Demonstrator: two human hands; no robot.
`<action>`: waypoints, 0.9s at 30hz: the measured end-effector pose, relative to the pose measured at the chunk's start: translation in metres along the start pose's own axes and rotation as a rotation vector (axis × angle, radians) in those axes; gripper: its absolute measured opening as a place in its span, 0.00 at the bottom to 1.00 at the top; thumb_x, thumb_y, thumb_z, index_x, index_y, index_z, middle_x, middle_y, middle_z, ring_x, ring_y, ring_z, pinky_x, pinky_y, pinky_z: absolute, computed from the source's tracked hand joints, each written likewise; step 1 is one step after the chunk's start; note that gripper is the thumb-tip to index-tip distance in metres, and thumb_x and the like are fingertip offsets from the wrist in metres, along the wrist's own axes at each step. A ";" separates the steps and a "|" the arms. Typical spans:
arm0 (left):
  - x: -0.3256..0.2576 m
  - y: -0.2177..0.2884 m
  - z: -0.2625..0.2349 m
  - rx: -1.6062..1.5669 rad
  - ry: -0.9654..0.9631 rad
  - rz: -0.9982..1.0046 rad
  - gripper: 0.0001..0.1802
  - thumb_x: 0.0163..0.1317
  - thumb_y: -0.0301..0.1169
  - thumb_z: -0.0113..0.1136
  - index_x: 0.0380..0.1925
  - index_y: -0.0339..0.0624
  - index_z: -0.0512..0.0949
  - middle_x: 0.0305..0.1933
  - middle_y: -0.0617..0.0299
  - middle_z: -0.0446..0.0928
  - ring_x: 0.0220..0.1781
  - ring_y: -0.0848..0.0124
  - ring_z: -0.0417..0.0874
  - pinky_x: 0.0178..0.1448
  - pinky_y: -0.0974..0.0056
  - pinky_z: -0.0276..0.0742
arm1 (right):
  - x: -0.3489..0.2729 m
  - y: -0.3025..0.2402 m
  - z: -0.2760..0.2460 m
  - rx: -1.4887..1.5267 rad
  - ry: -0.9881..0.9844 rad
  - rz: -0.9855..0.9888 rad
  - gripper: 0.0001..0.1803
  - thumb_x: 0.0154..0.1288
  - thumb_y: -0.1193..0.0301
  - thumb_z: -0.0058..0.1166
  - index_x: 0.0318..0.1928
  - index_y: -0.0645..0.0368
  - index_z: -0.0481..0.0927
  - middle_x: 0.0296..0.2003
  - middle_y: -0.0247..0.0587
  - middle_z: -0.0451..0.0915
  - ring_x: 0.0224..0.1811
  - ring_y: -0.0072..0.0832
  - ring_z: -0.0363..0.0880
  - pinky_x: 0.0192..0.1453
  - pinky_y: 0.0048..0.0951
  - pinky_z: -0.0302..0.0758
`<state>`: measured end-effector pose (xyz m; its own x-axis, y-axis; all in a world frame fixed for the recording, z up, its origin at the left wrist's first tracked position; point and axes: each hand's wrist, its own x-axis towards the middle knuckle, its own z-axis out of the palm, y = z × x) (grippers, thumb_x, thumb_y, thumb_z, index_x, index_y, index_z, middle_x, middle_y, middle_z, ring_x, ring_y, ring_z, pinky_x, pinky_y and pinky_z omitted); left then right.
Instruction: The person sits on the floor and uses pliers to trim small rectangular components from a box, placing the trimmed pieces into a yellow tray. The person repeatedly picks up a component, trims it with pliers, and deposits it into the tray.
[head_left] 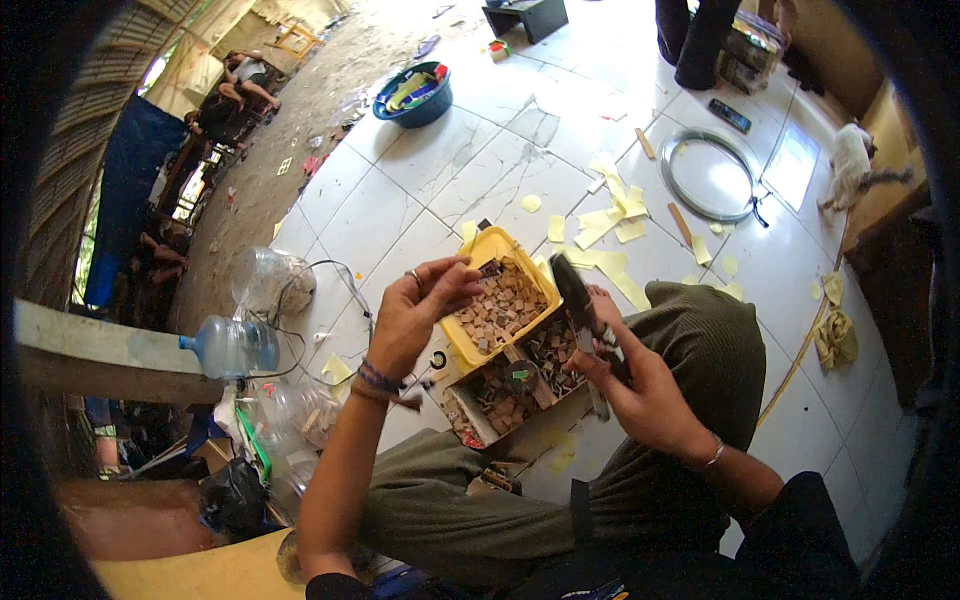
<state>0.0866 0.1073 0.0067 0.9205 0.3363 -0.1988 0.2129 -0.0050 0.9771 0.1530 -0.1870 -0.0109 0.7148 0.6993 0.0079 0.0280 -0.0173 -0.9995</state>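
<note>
I sit on a white tiled floor with my legs in olive trousers. My left hand [425, 305] is raised over a yellow tray [487, 249] full of small brown square pieces [503, 300]; its fingertips pinch something small and dark. My right hand [625, 375] grips a dark flat tool [575, 292] that points up and away from me. Below the tray stands an open cardboard box [470, 418] holding more small brown pieces and a dark round object.
Yellow paper scraps [608, 222] lie scattered on the tiles beyond the tray. A metal ring [708, 175], a blue basin [413, 95], clear plastic bottles [235, 345], a white cat [850, 160] and a yellow cloth [835, 335] lie around. A person stands at the far top.
</note>
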 end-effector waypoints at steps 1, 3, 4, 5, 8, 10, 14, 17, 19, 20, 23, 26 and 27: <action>-0.018 0.013 0.012 -0.037 0.021 -0.021 0.21 0.80 0.37 0.59 0.62 0.30 0.78 0.55 0.51 0.86 0.56 0.65 0.89 0.63 0.61 0.86 | 0.000 0.001 0.002 -0.163 0.017 -0.162 0.35 0.75 0.76 0.60 0.78 0.52 0.65 0.52 0.46 0.81 0.53 0.37 0.83 0.58 0.36 0.82; -0.053 0.029 0.035 -0.100 0.047 0.018 0.20 0.80 0.37 0.59 0.62 0.32 0.79 0.55 0.52 0.86 0.56 0.66 0.89 0.63 0.61 0.86 | -0.005 0.001 0.000 -0.402 -0.017 -0.226 0.38 0.64 0.85 0.62 0.75 0.55 0.71 0.62 0.52 0.78 0.62 0.45 0.82 0.66 0.41 0.76; -0.069 0.034 0.044 -0.106 0.069 0.060 0.20 0.80 0.36 0.59 0.62 0.32 0.79 0.55 0.53 0.86 0.55 0.67 0.89 0.63 0.61 0.86 | -0.006 0.001 -0.001 -0.524 -0.019 -0.275 0.40 0.61 0.86 0.61 0.75 0.53 0.72 0.61 0.51 0.78 0.61 0.46 0.81 0.65 0.43 0.76; -0.083 0.038 0.051 -0.111 0.113 0.051 0.21 0.79 0.35 0.60 0.63 0.31 0.78 0.55 0.52 0.86 0.55 0.65 0.89 0.63 0.60 0.86 | -0.007 0.002 -0.003 -0.650 -0.013 -0.331 0.43 0.57 0.88 0.61 0.75 0.52 0.72 0.60 0.49 0.79 0.61 0.46 0.81 0.64 0.44 0.77; -0.108 0.037 0.069 -0.230 0.159 0.169 0.19 0.78 0.27 0.60 0.64 0.29 0.77 0.57 0.49 0.85 0.57 0.64 0.89 0.65 0.61 0.85 | -0.006 0.006 -0.003 -0.806 0.026 -0.459 0.50 0.46 0.90 0.58 0.75 0.49 0.73 0.55 0.45 0.79 0.56 0.44 0.82 0.58 0.45 0.77; -0.119 0.034 0.075 -0.191 0.185 0.201 0.18 0.78 0.26 0.60 0.64 0.30 0.79 0.57 0.49 0.86 0.56 0.65 0.89 0.63 0.62 0.85 | -0.005 0.008 -0.001 -0.843 0.028 -0.490 0.50 0.46 0.89 0.58 0.75 0.49 0.73 0.55 0.45 0.79 0.54 0.42 0.82 0.57 0.44 0.77; -0.125 0.025 0.076 -0.059 0.235 0.279 0.17 0.77 0.27 0.62 0.62 0.32 0.81 0.55 0.51 0.87 0.55 0.68 0.89 0.60 0.66 0.85 | -0.005 0.011 0.003 -0.853 0.023 -0.522 0.51 0.45 0.88 0.59 0.76 0.46 0.73 0.55 0.45 0.78 0.54 0.42 0.81 0.56 0.43 0.77; -0.126 0.020 0.075 -0.030 0.255 0.234 0.18 0.75 0.28 0.65 0.61 0.35 0.83 0.53 0.52 0.88 0.53 0.71 0.89 0.59 0.67 0.84 | -0.006 0.013 0.005 -0.867 0.007 -0.535 0.52 0.47 0.87 0.59 0.77 0.43 0.71 0.54 0.43 0.76 0.56 0.42 0.79 0.56 0.43 0.76; -0.126 0.017 0.073 0.022 0.284 0.283 0.18 0.73 0.29 0.67 0.60 0.36 0.84 0.53 0.52 0.89 0.52 0.72 0.89 0.58 0.67 0.84 | -0.007 0.014 0.006 -0.870 0.008 -0.498 0.52 0.46 0.86 0.60 0.77 0.43 0.72 0.55 0.43 0.76 0.56 0.42 0.79 0.56 0.44 0.75; -0.126 0.016 0.072 0.056 0.305 0.301 0.18 0.73 0.29 0.68 0.60 0.37 0.84 0.52 0.53 0.89 0.52 0.73 0.89 0.57 0.67 0.85 | -0.006 0.014 0.007 -0.870 0.013 -0.502 0.52 0.46 0.87 0.60 0.77 0.43 0.72 0.54 0.43 0.76 0.56 0.42 0.79 0.56 0.44 0.75; -0.126 0.015 0.070 0.071 0.303 0.361 0.18 0.71 0.27 0.69 0.59 0.37 0.85 0.52 0.51 0.89 0.51 0.71 0.90 0.56 0.65 0.86 | -0.004 0.015 0.009 -0.863 0.032 -0.518 0.51 0.46 0.87 0.60 0.76 0.44 0.73 0.53 0.43 0.77 0.54 0.41 0.80 0.56 0.44 0.75; -0.128 0.016 0.067 0.189 0.295 0.423 0.18 0.70 0.27 0.70 0.59 0.37 0.85 0.53 0.50 0.89 0.51 0.69 0.91 0.55 0.64 0.87 | -0.003 0.016 0.010 -0.835 0.044 -0.532 0.50 0.47 0.88 0.59 0.75 0.44 0.74 0.52 0.43 0.78 0.51 0.40 0.81 0.55 0.44 0.75; -0.128 0.016 0.067 0.178 0.293 0.424 0.18 0.69 0.26 0.70 0.59 0.37 0.85 0.53 0.49 0.89 0.51 0.68 0.91 0.55 0.63 0.87 | -0.004 0.016 0.009 -0.828 0.038 -0.531 0.50 0.47 0.88 0.59 0.75 0.44 0.74 0.52 0.43 0.78 0.50 0.40 0.81 0.54 0.44 0.76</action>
<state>-0.0058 0.0012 0.0429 0.8131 0.5186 0.2643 -0.0813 -0.3485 0.9338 0.1441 -0.1831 -0.0271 0.4893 0.7381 0.4646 0.8223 -0.2130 -0.5277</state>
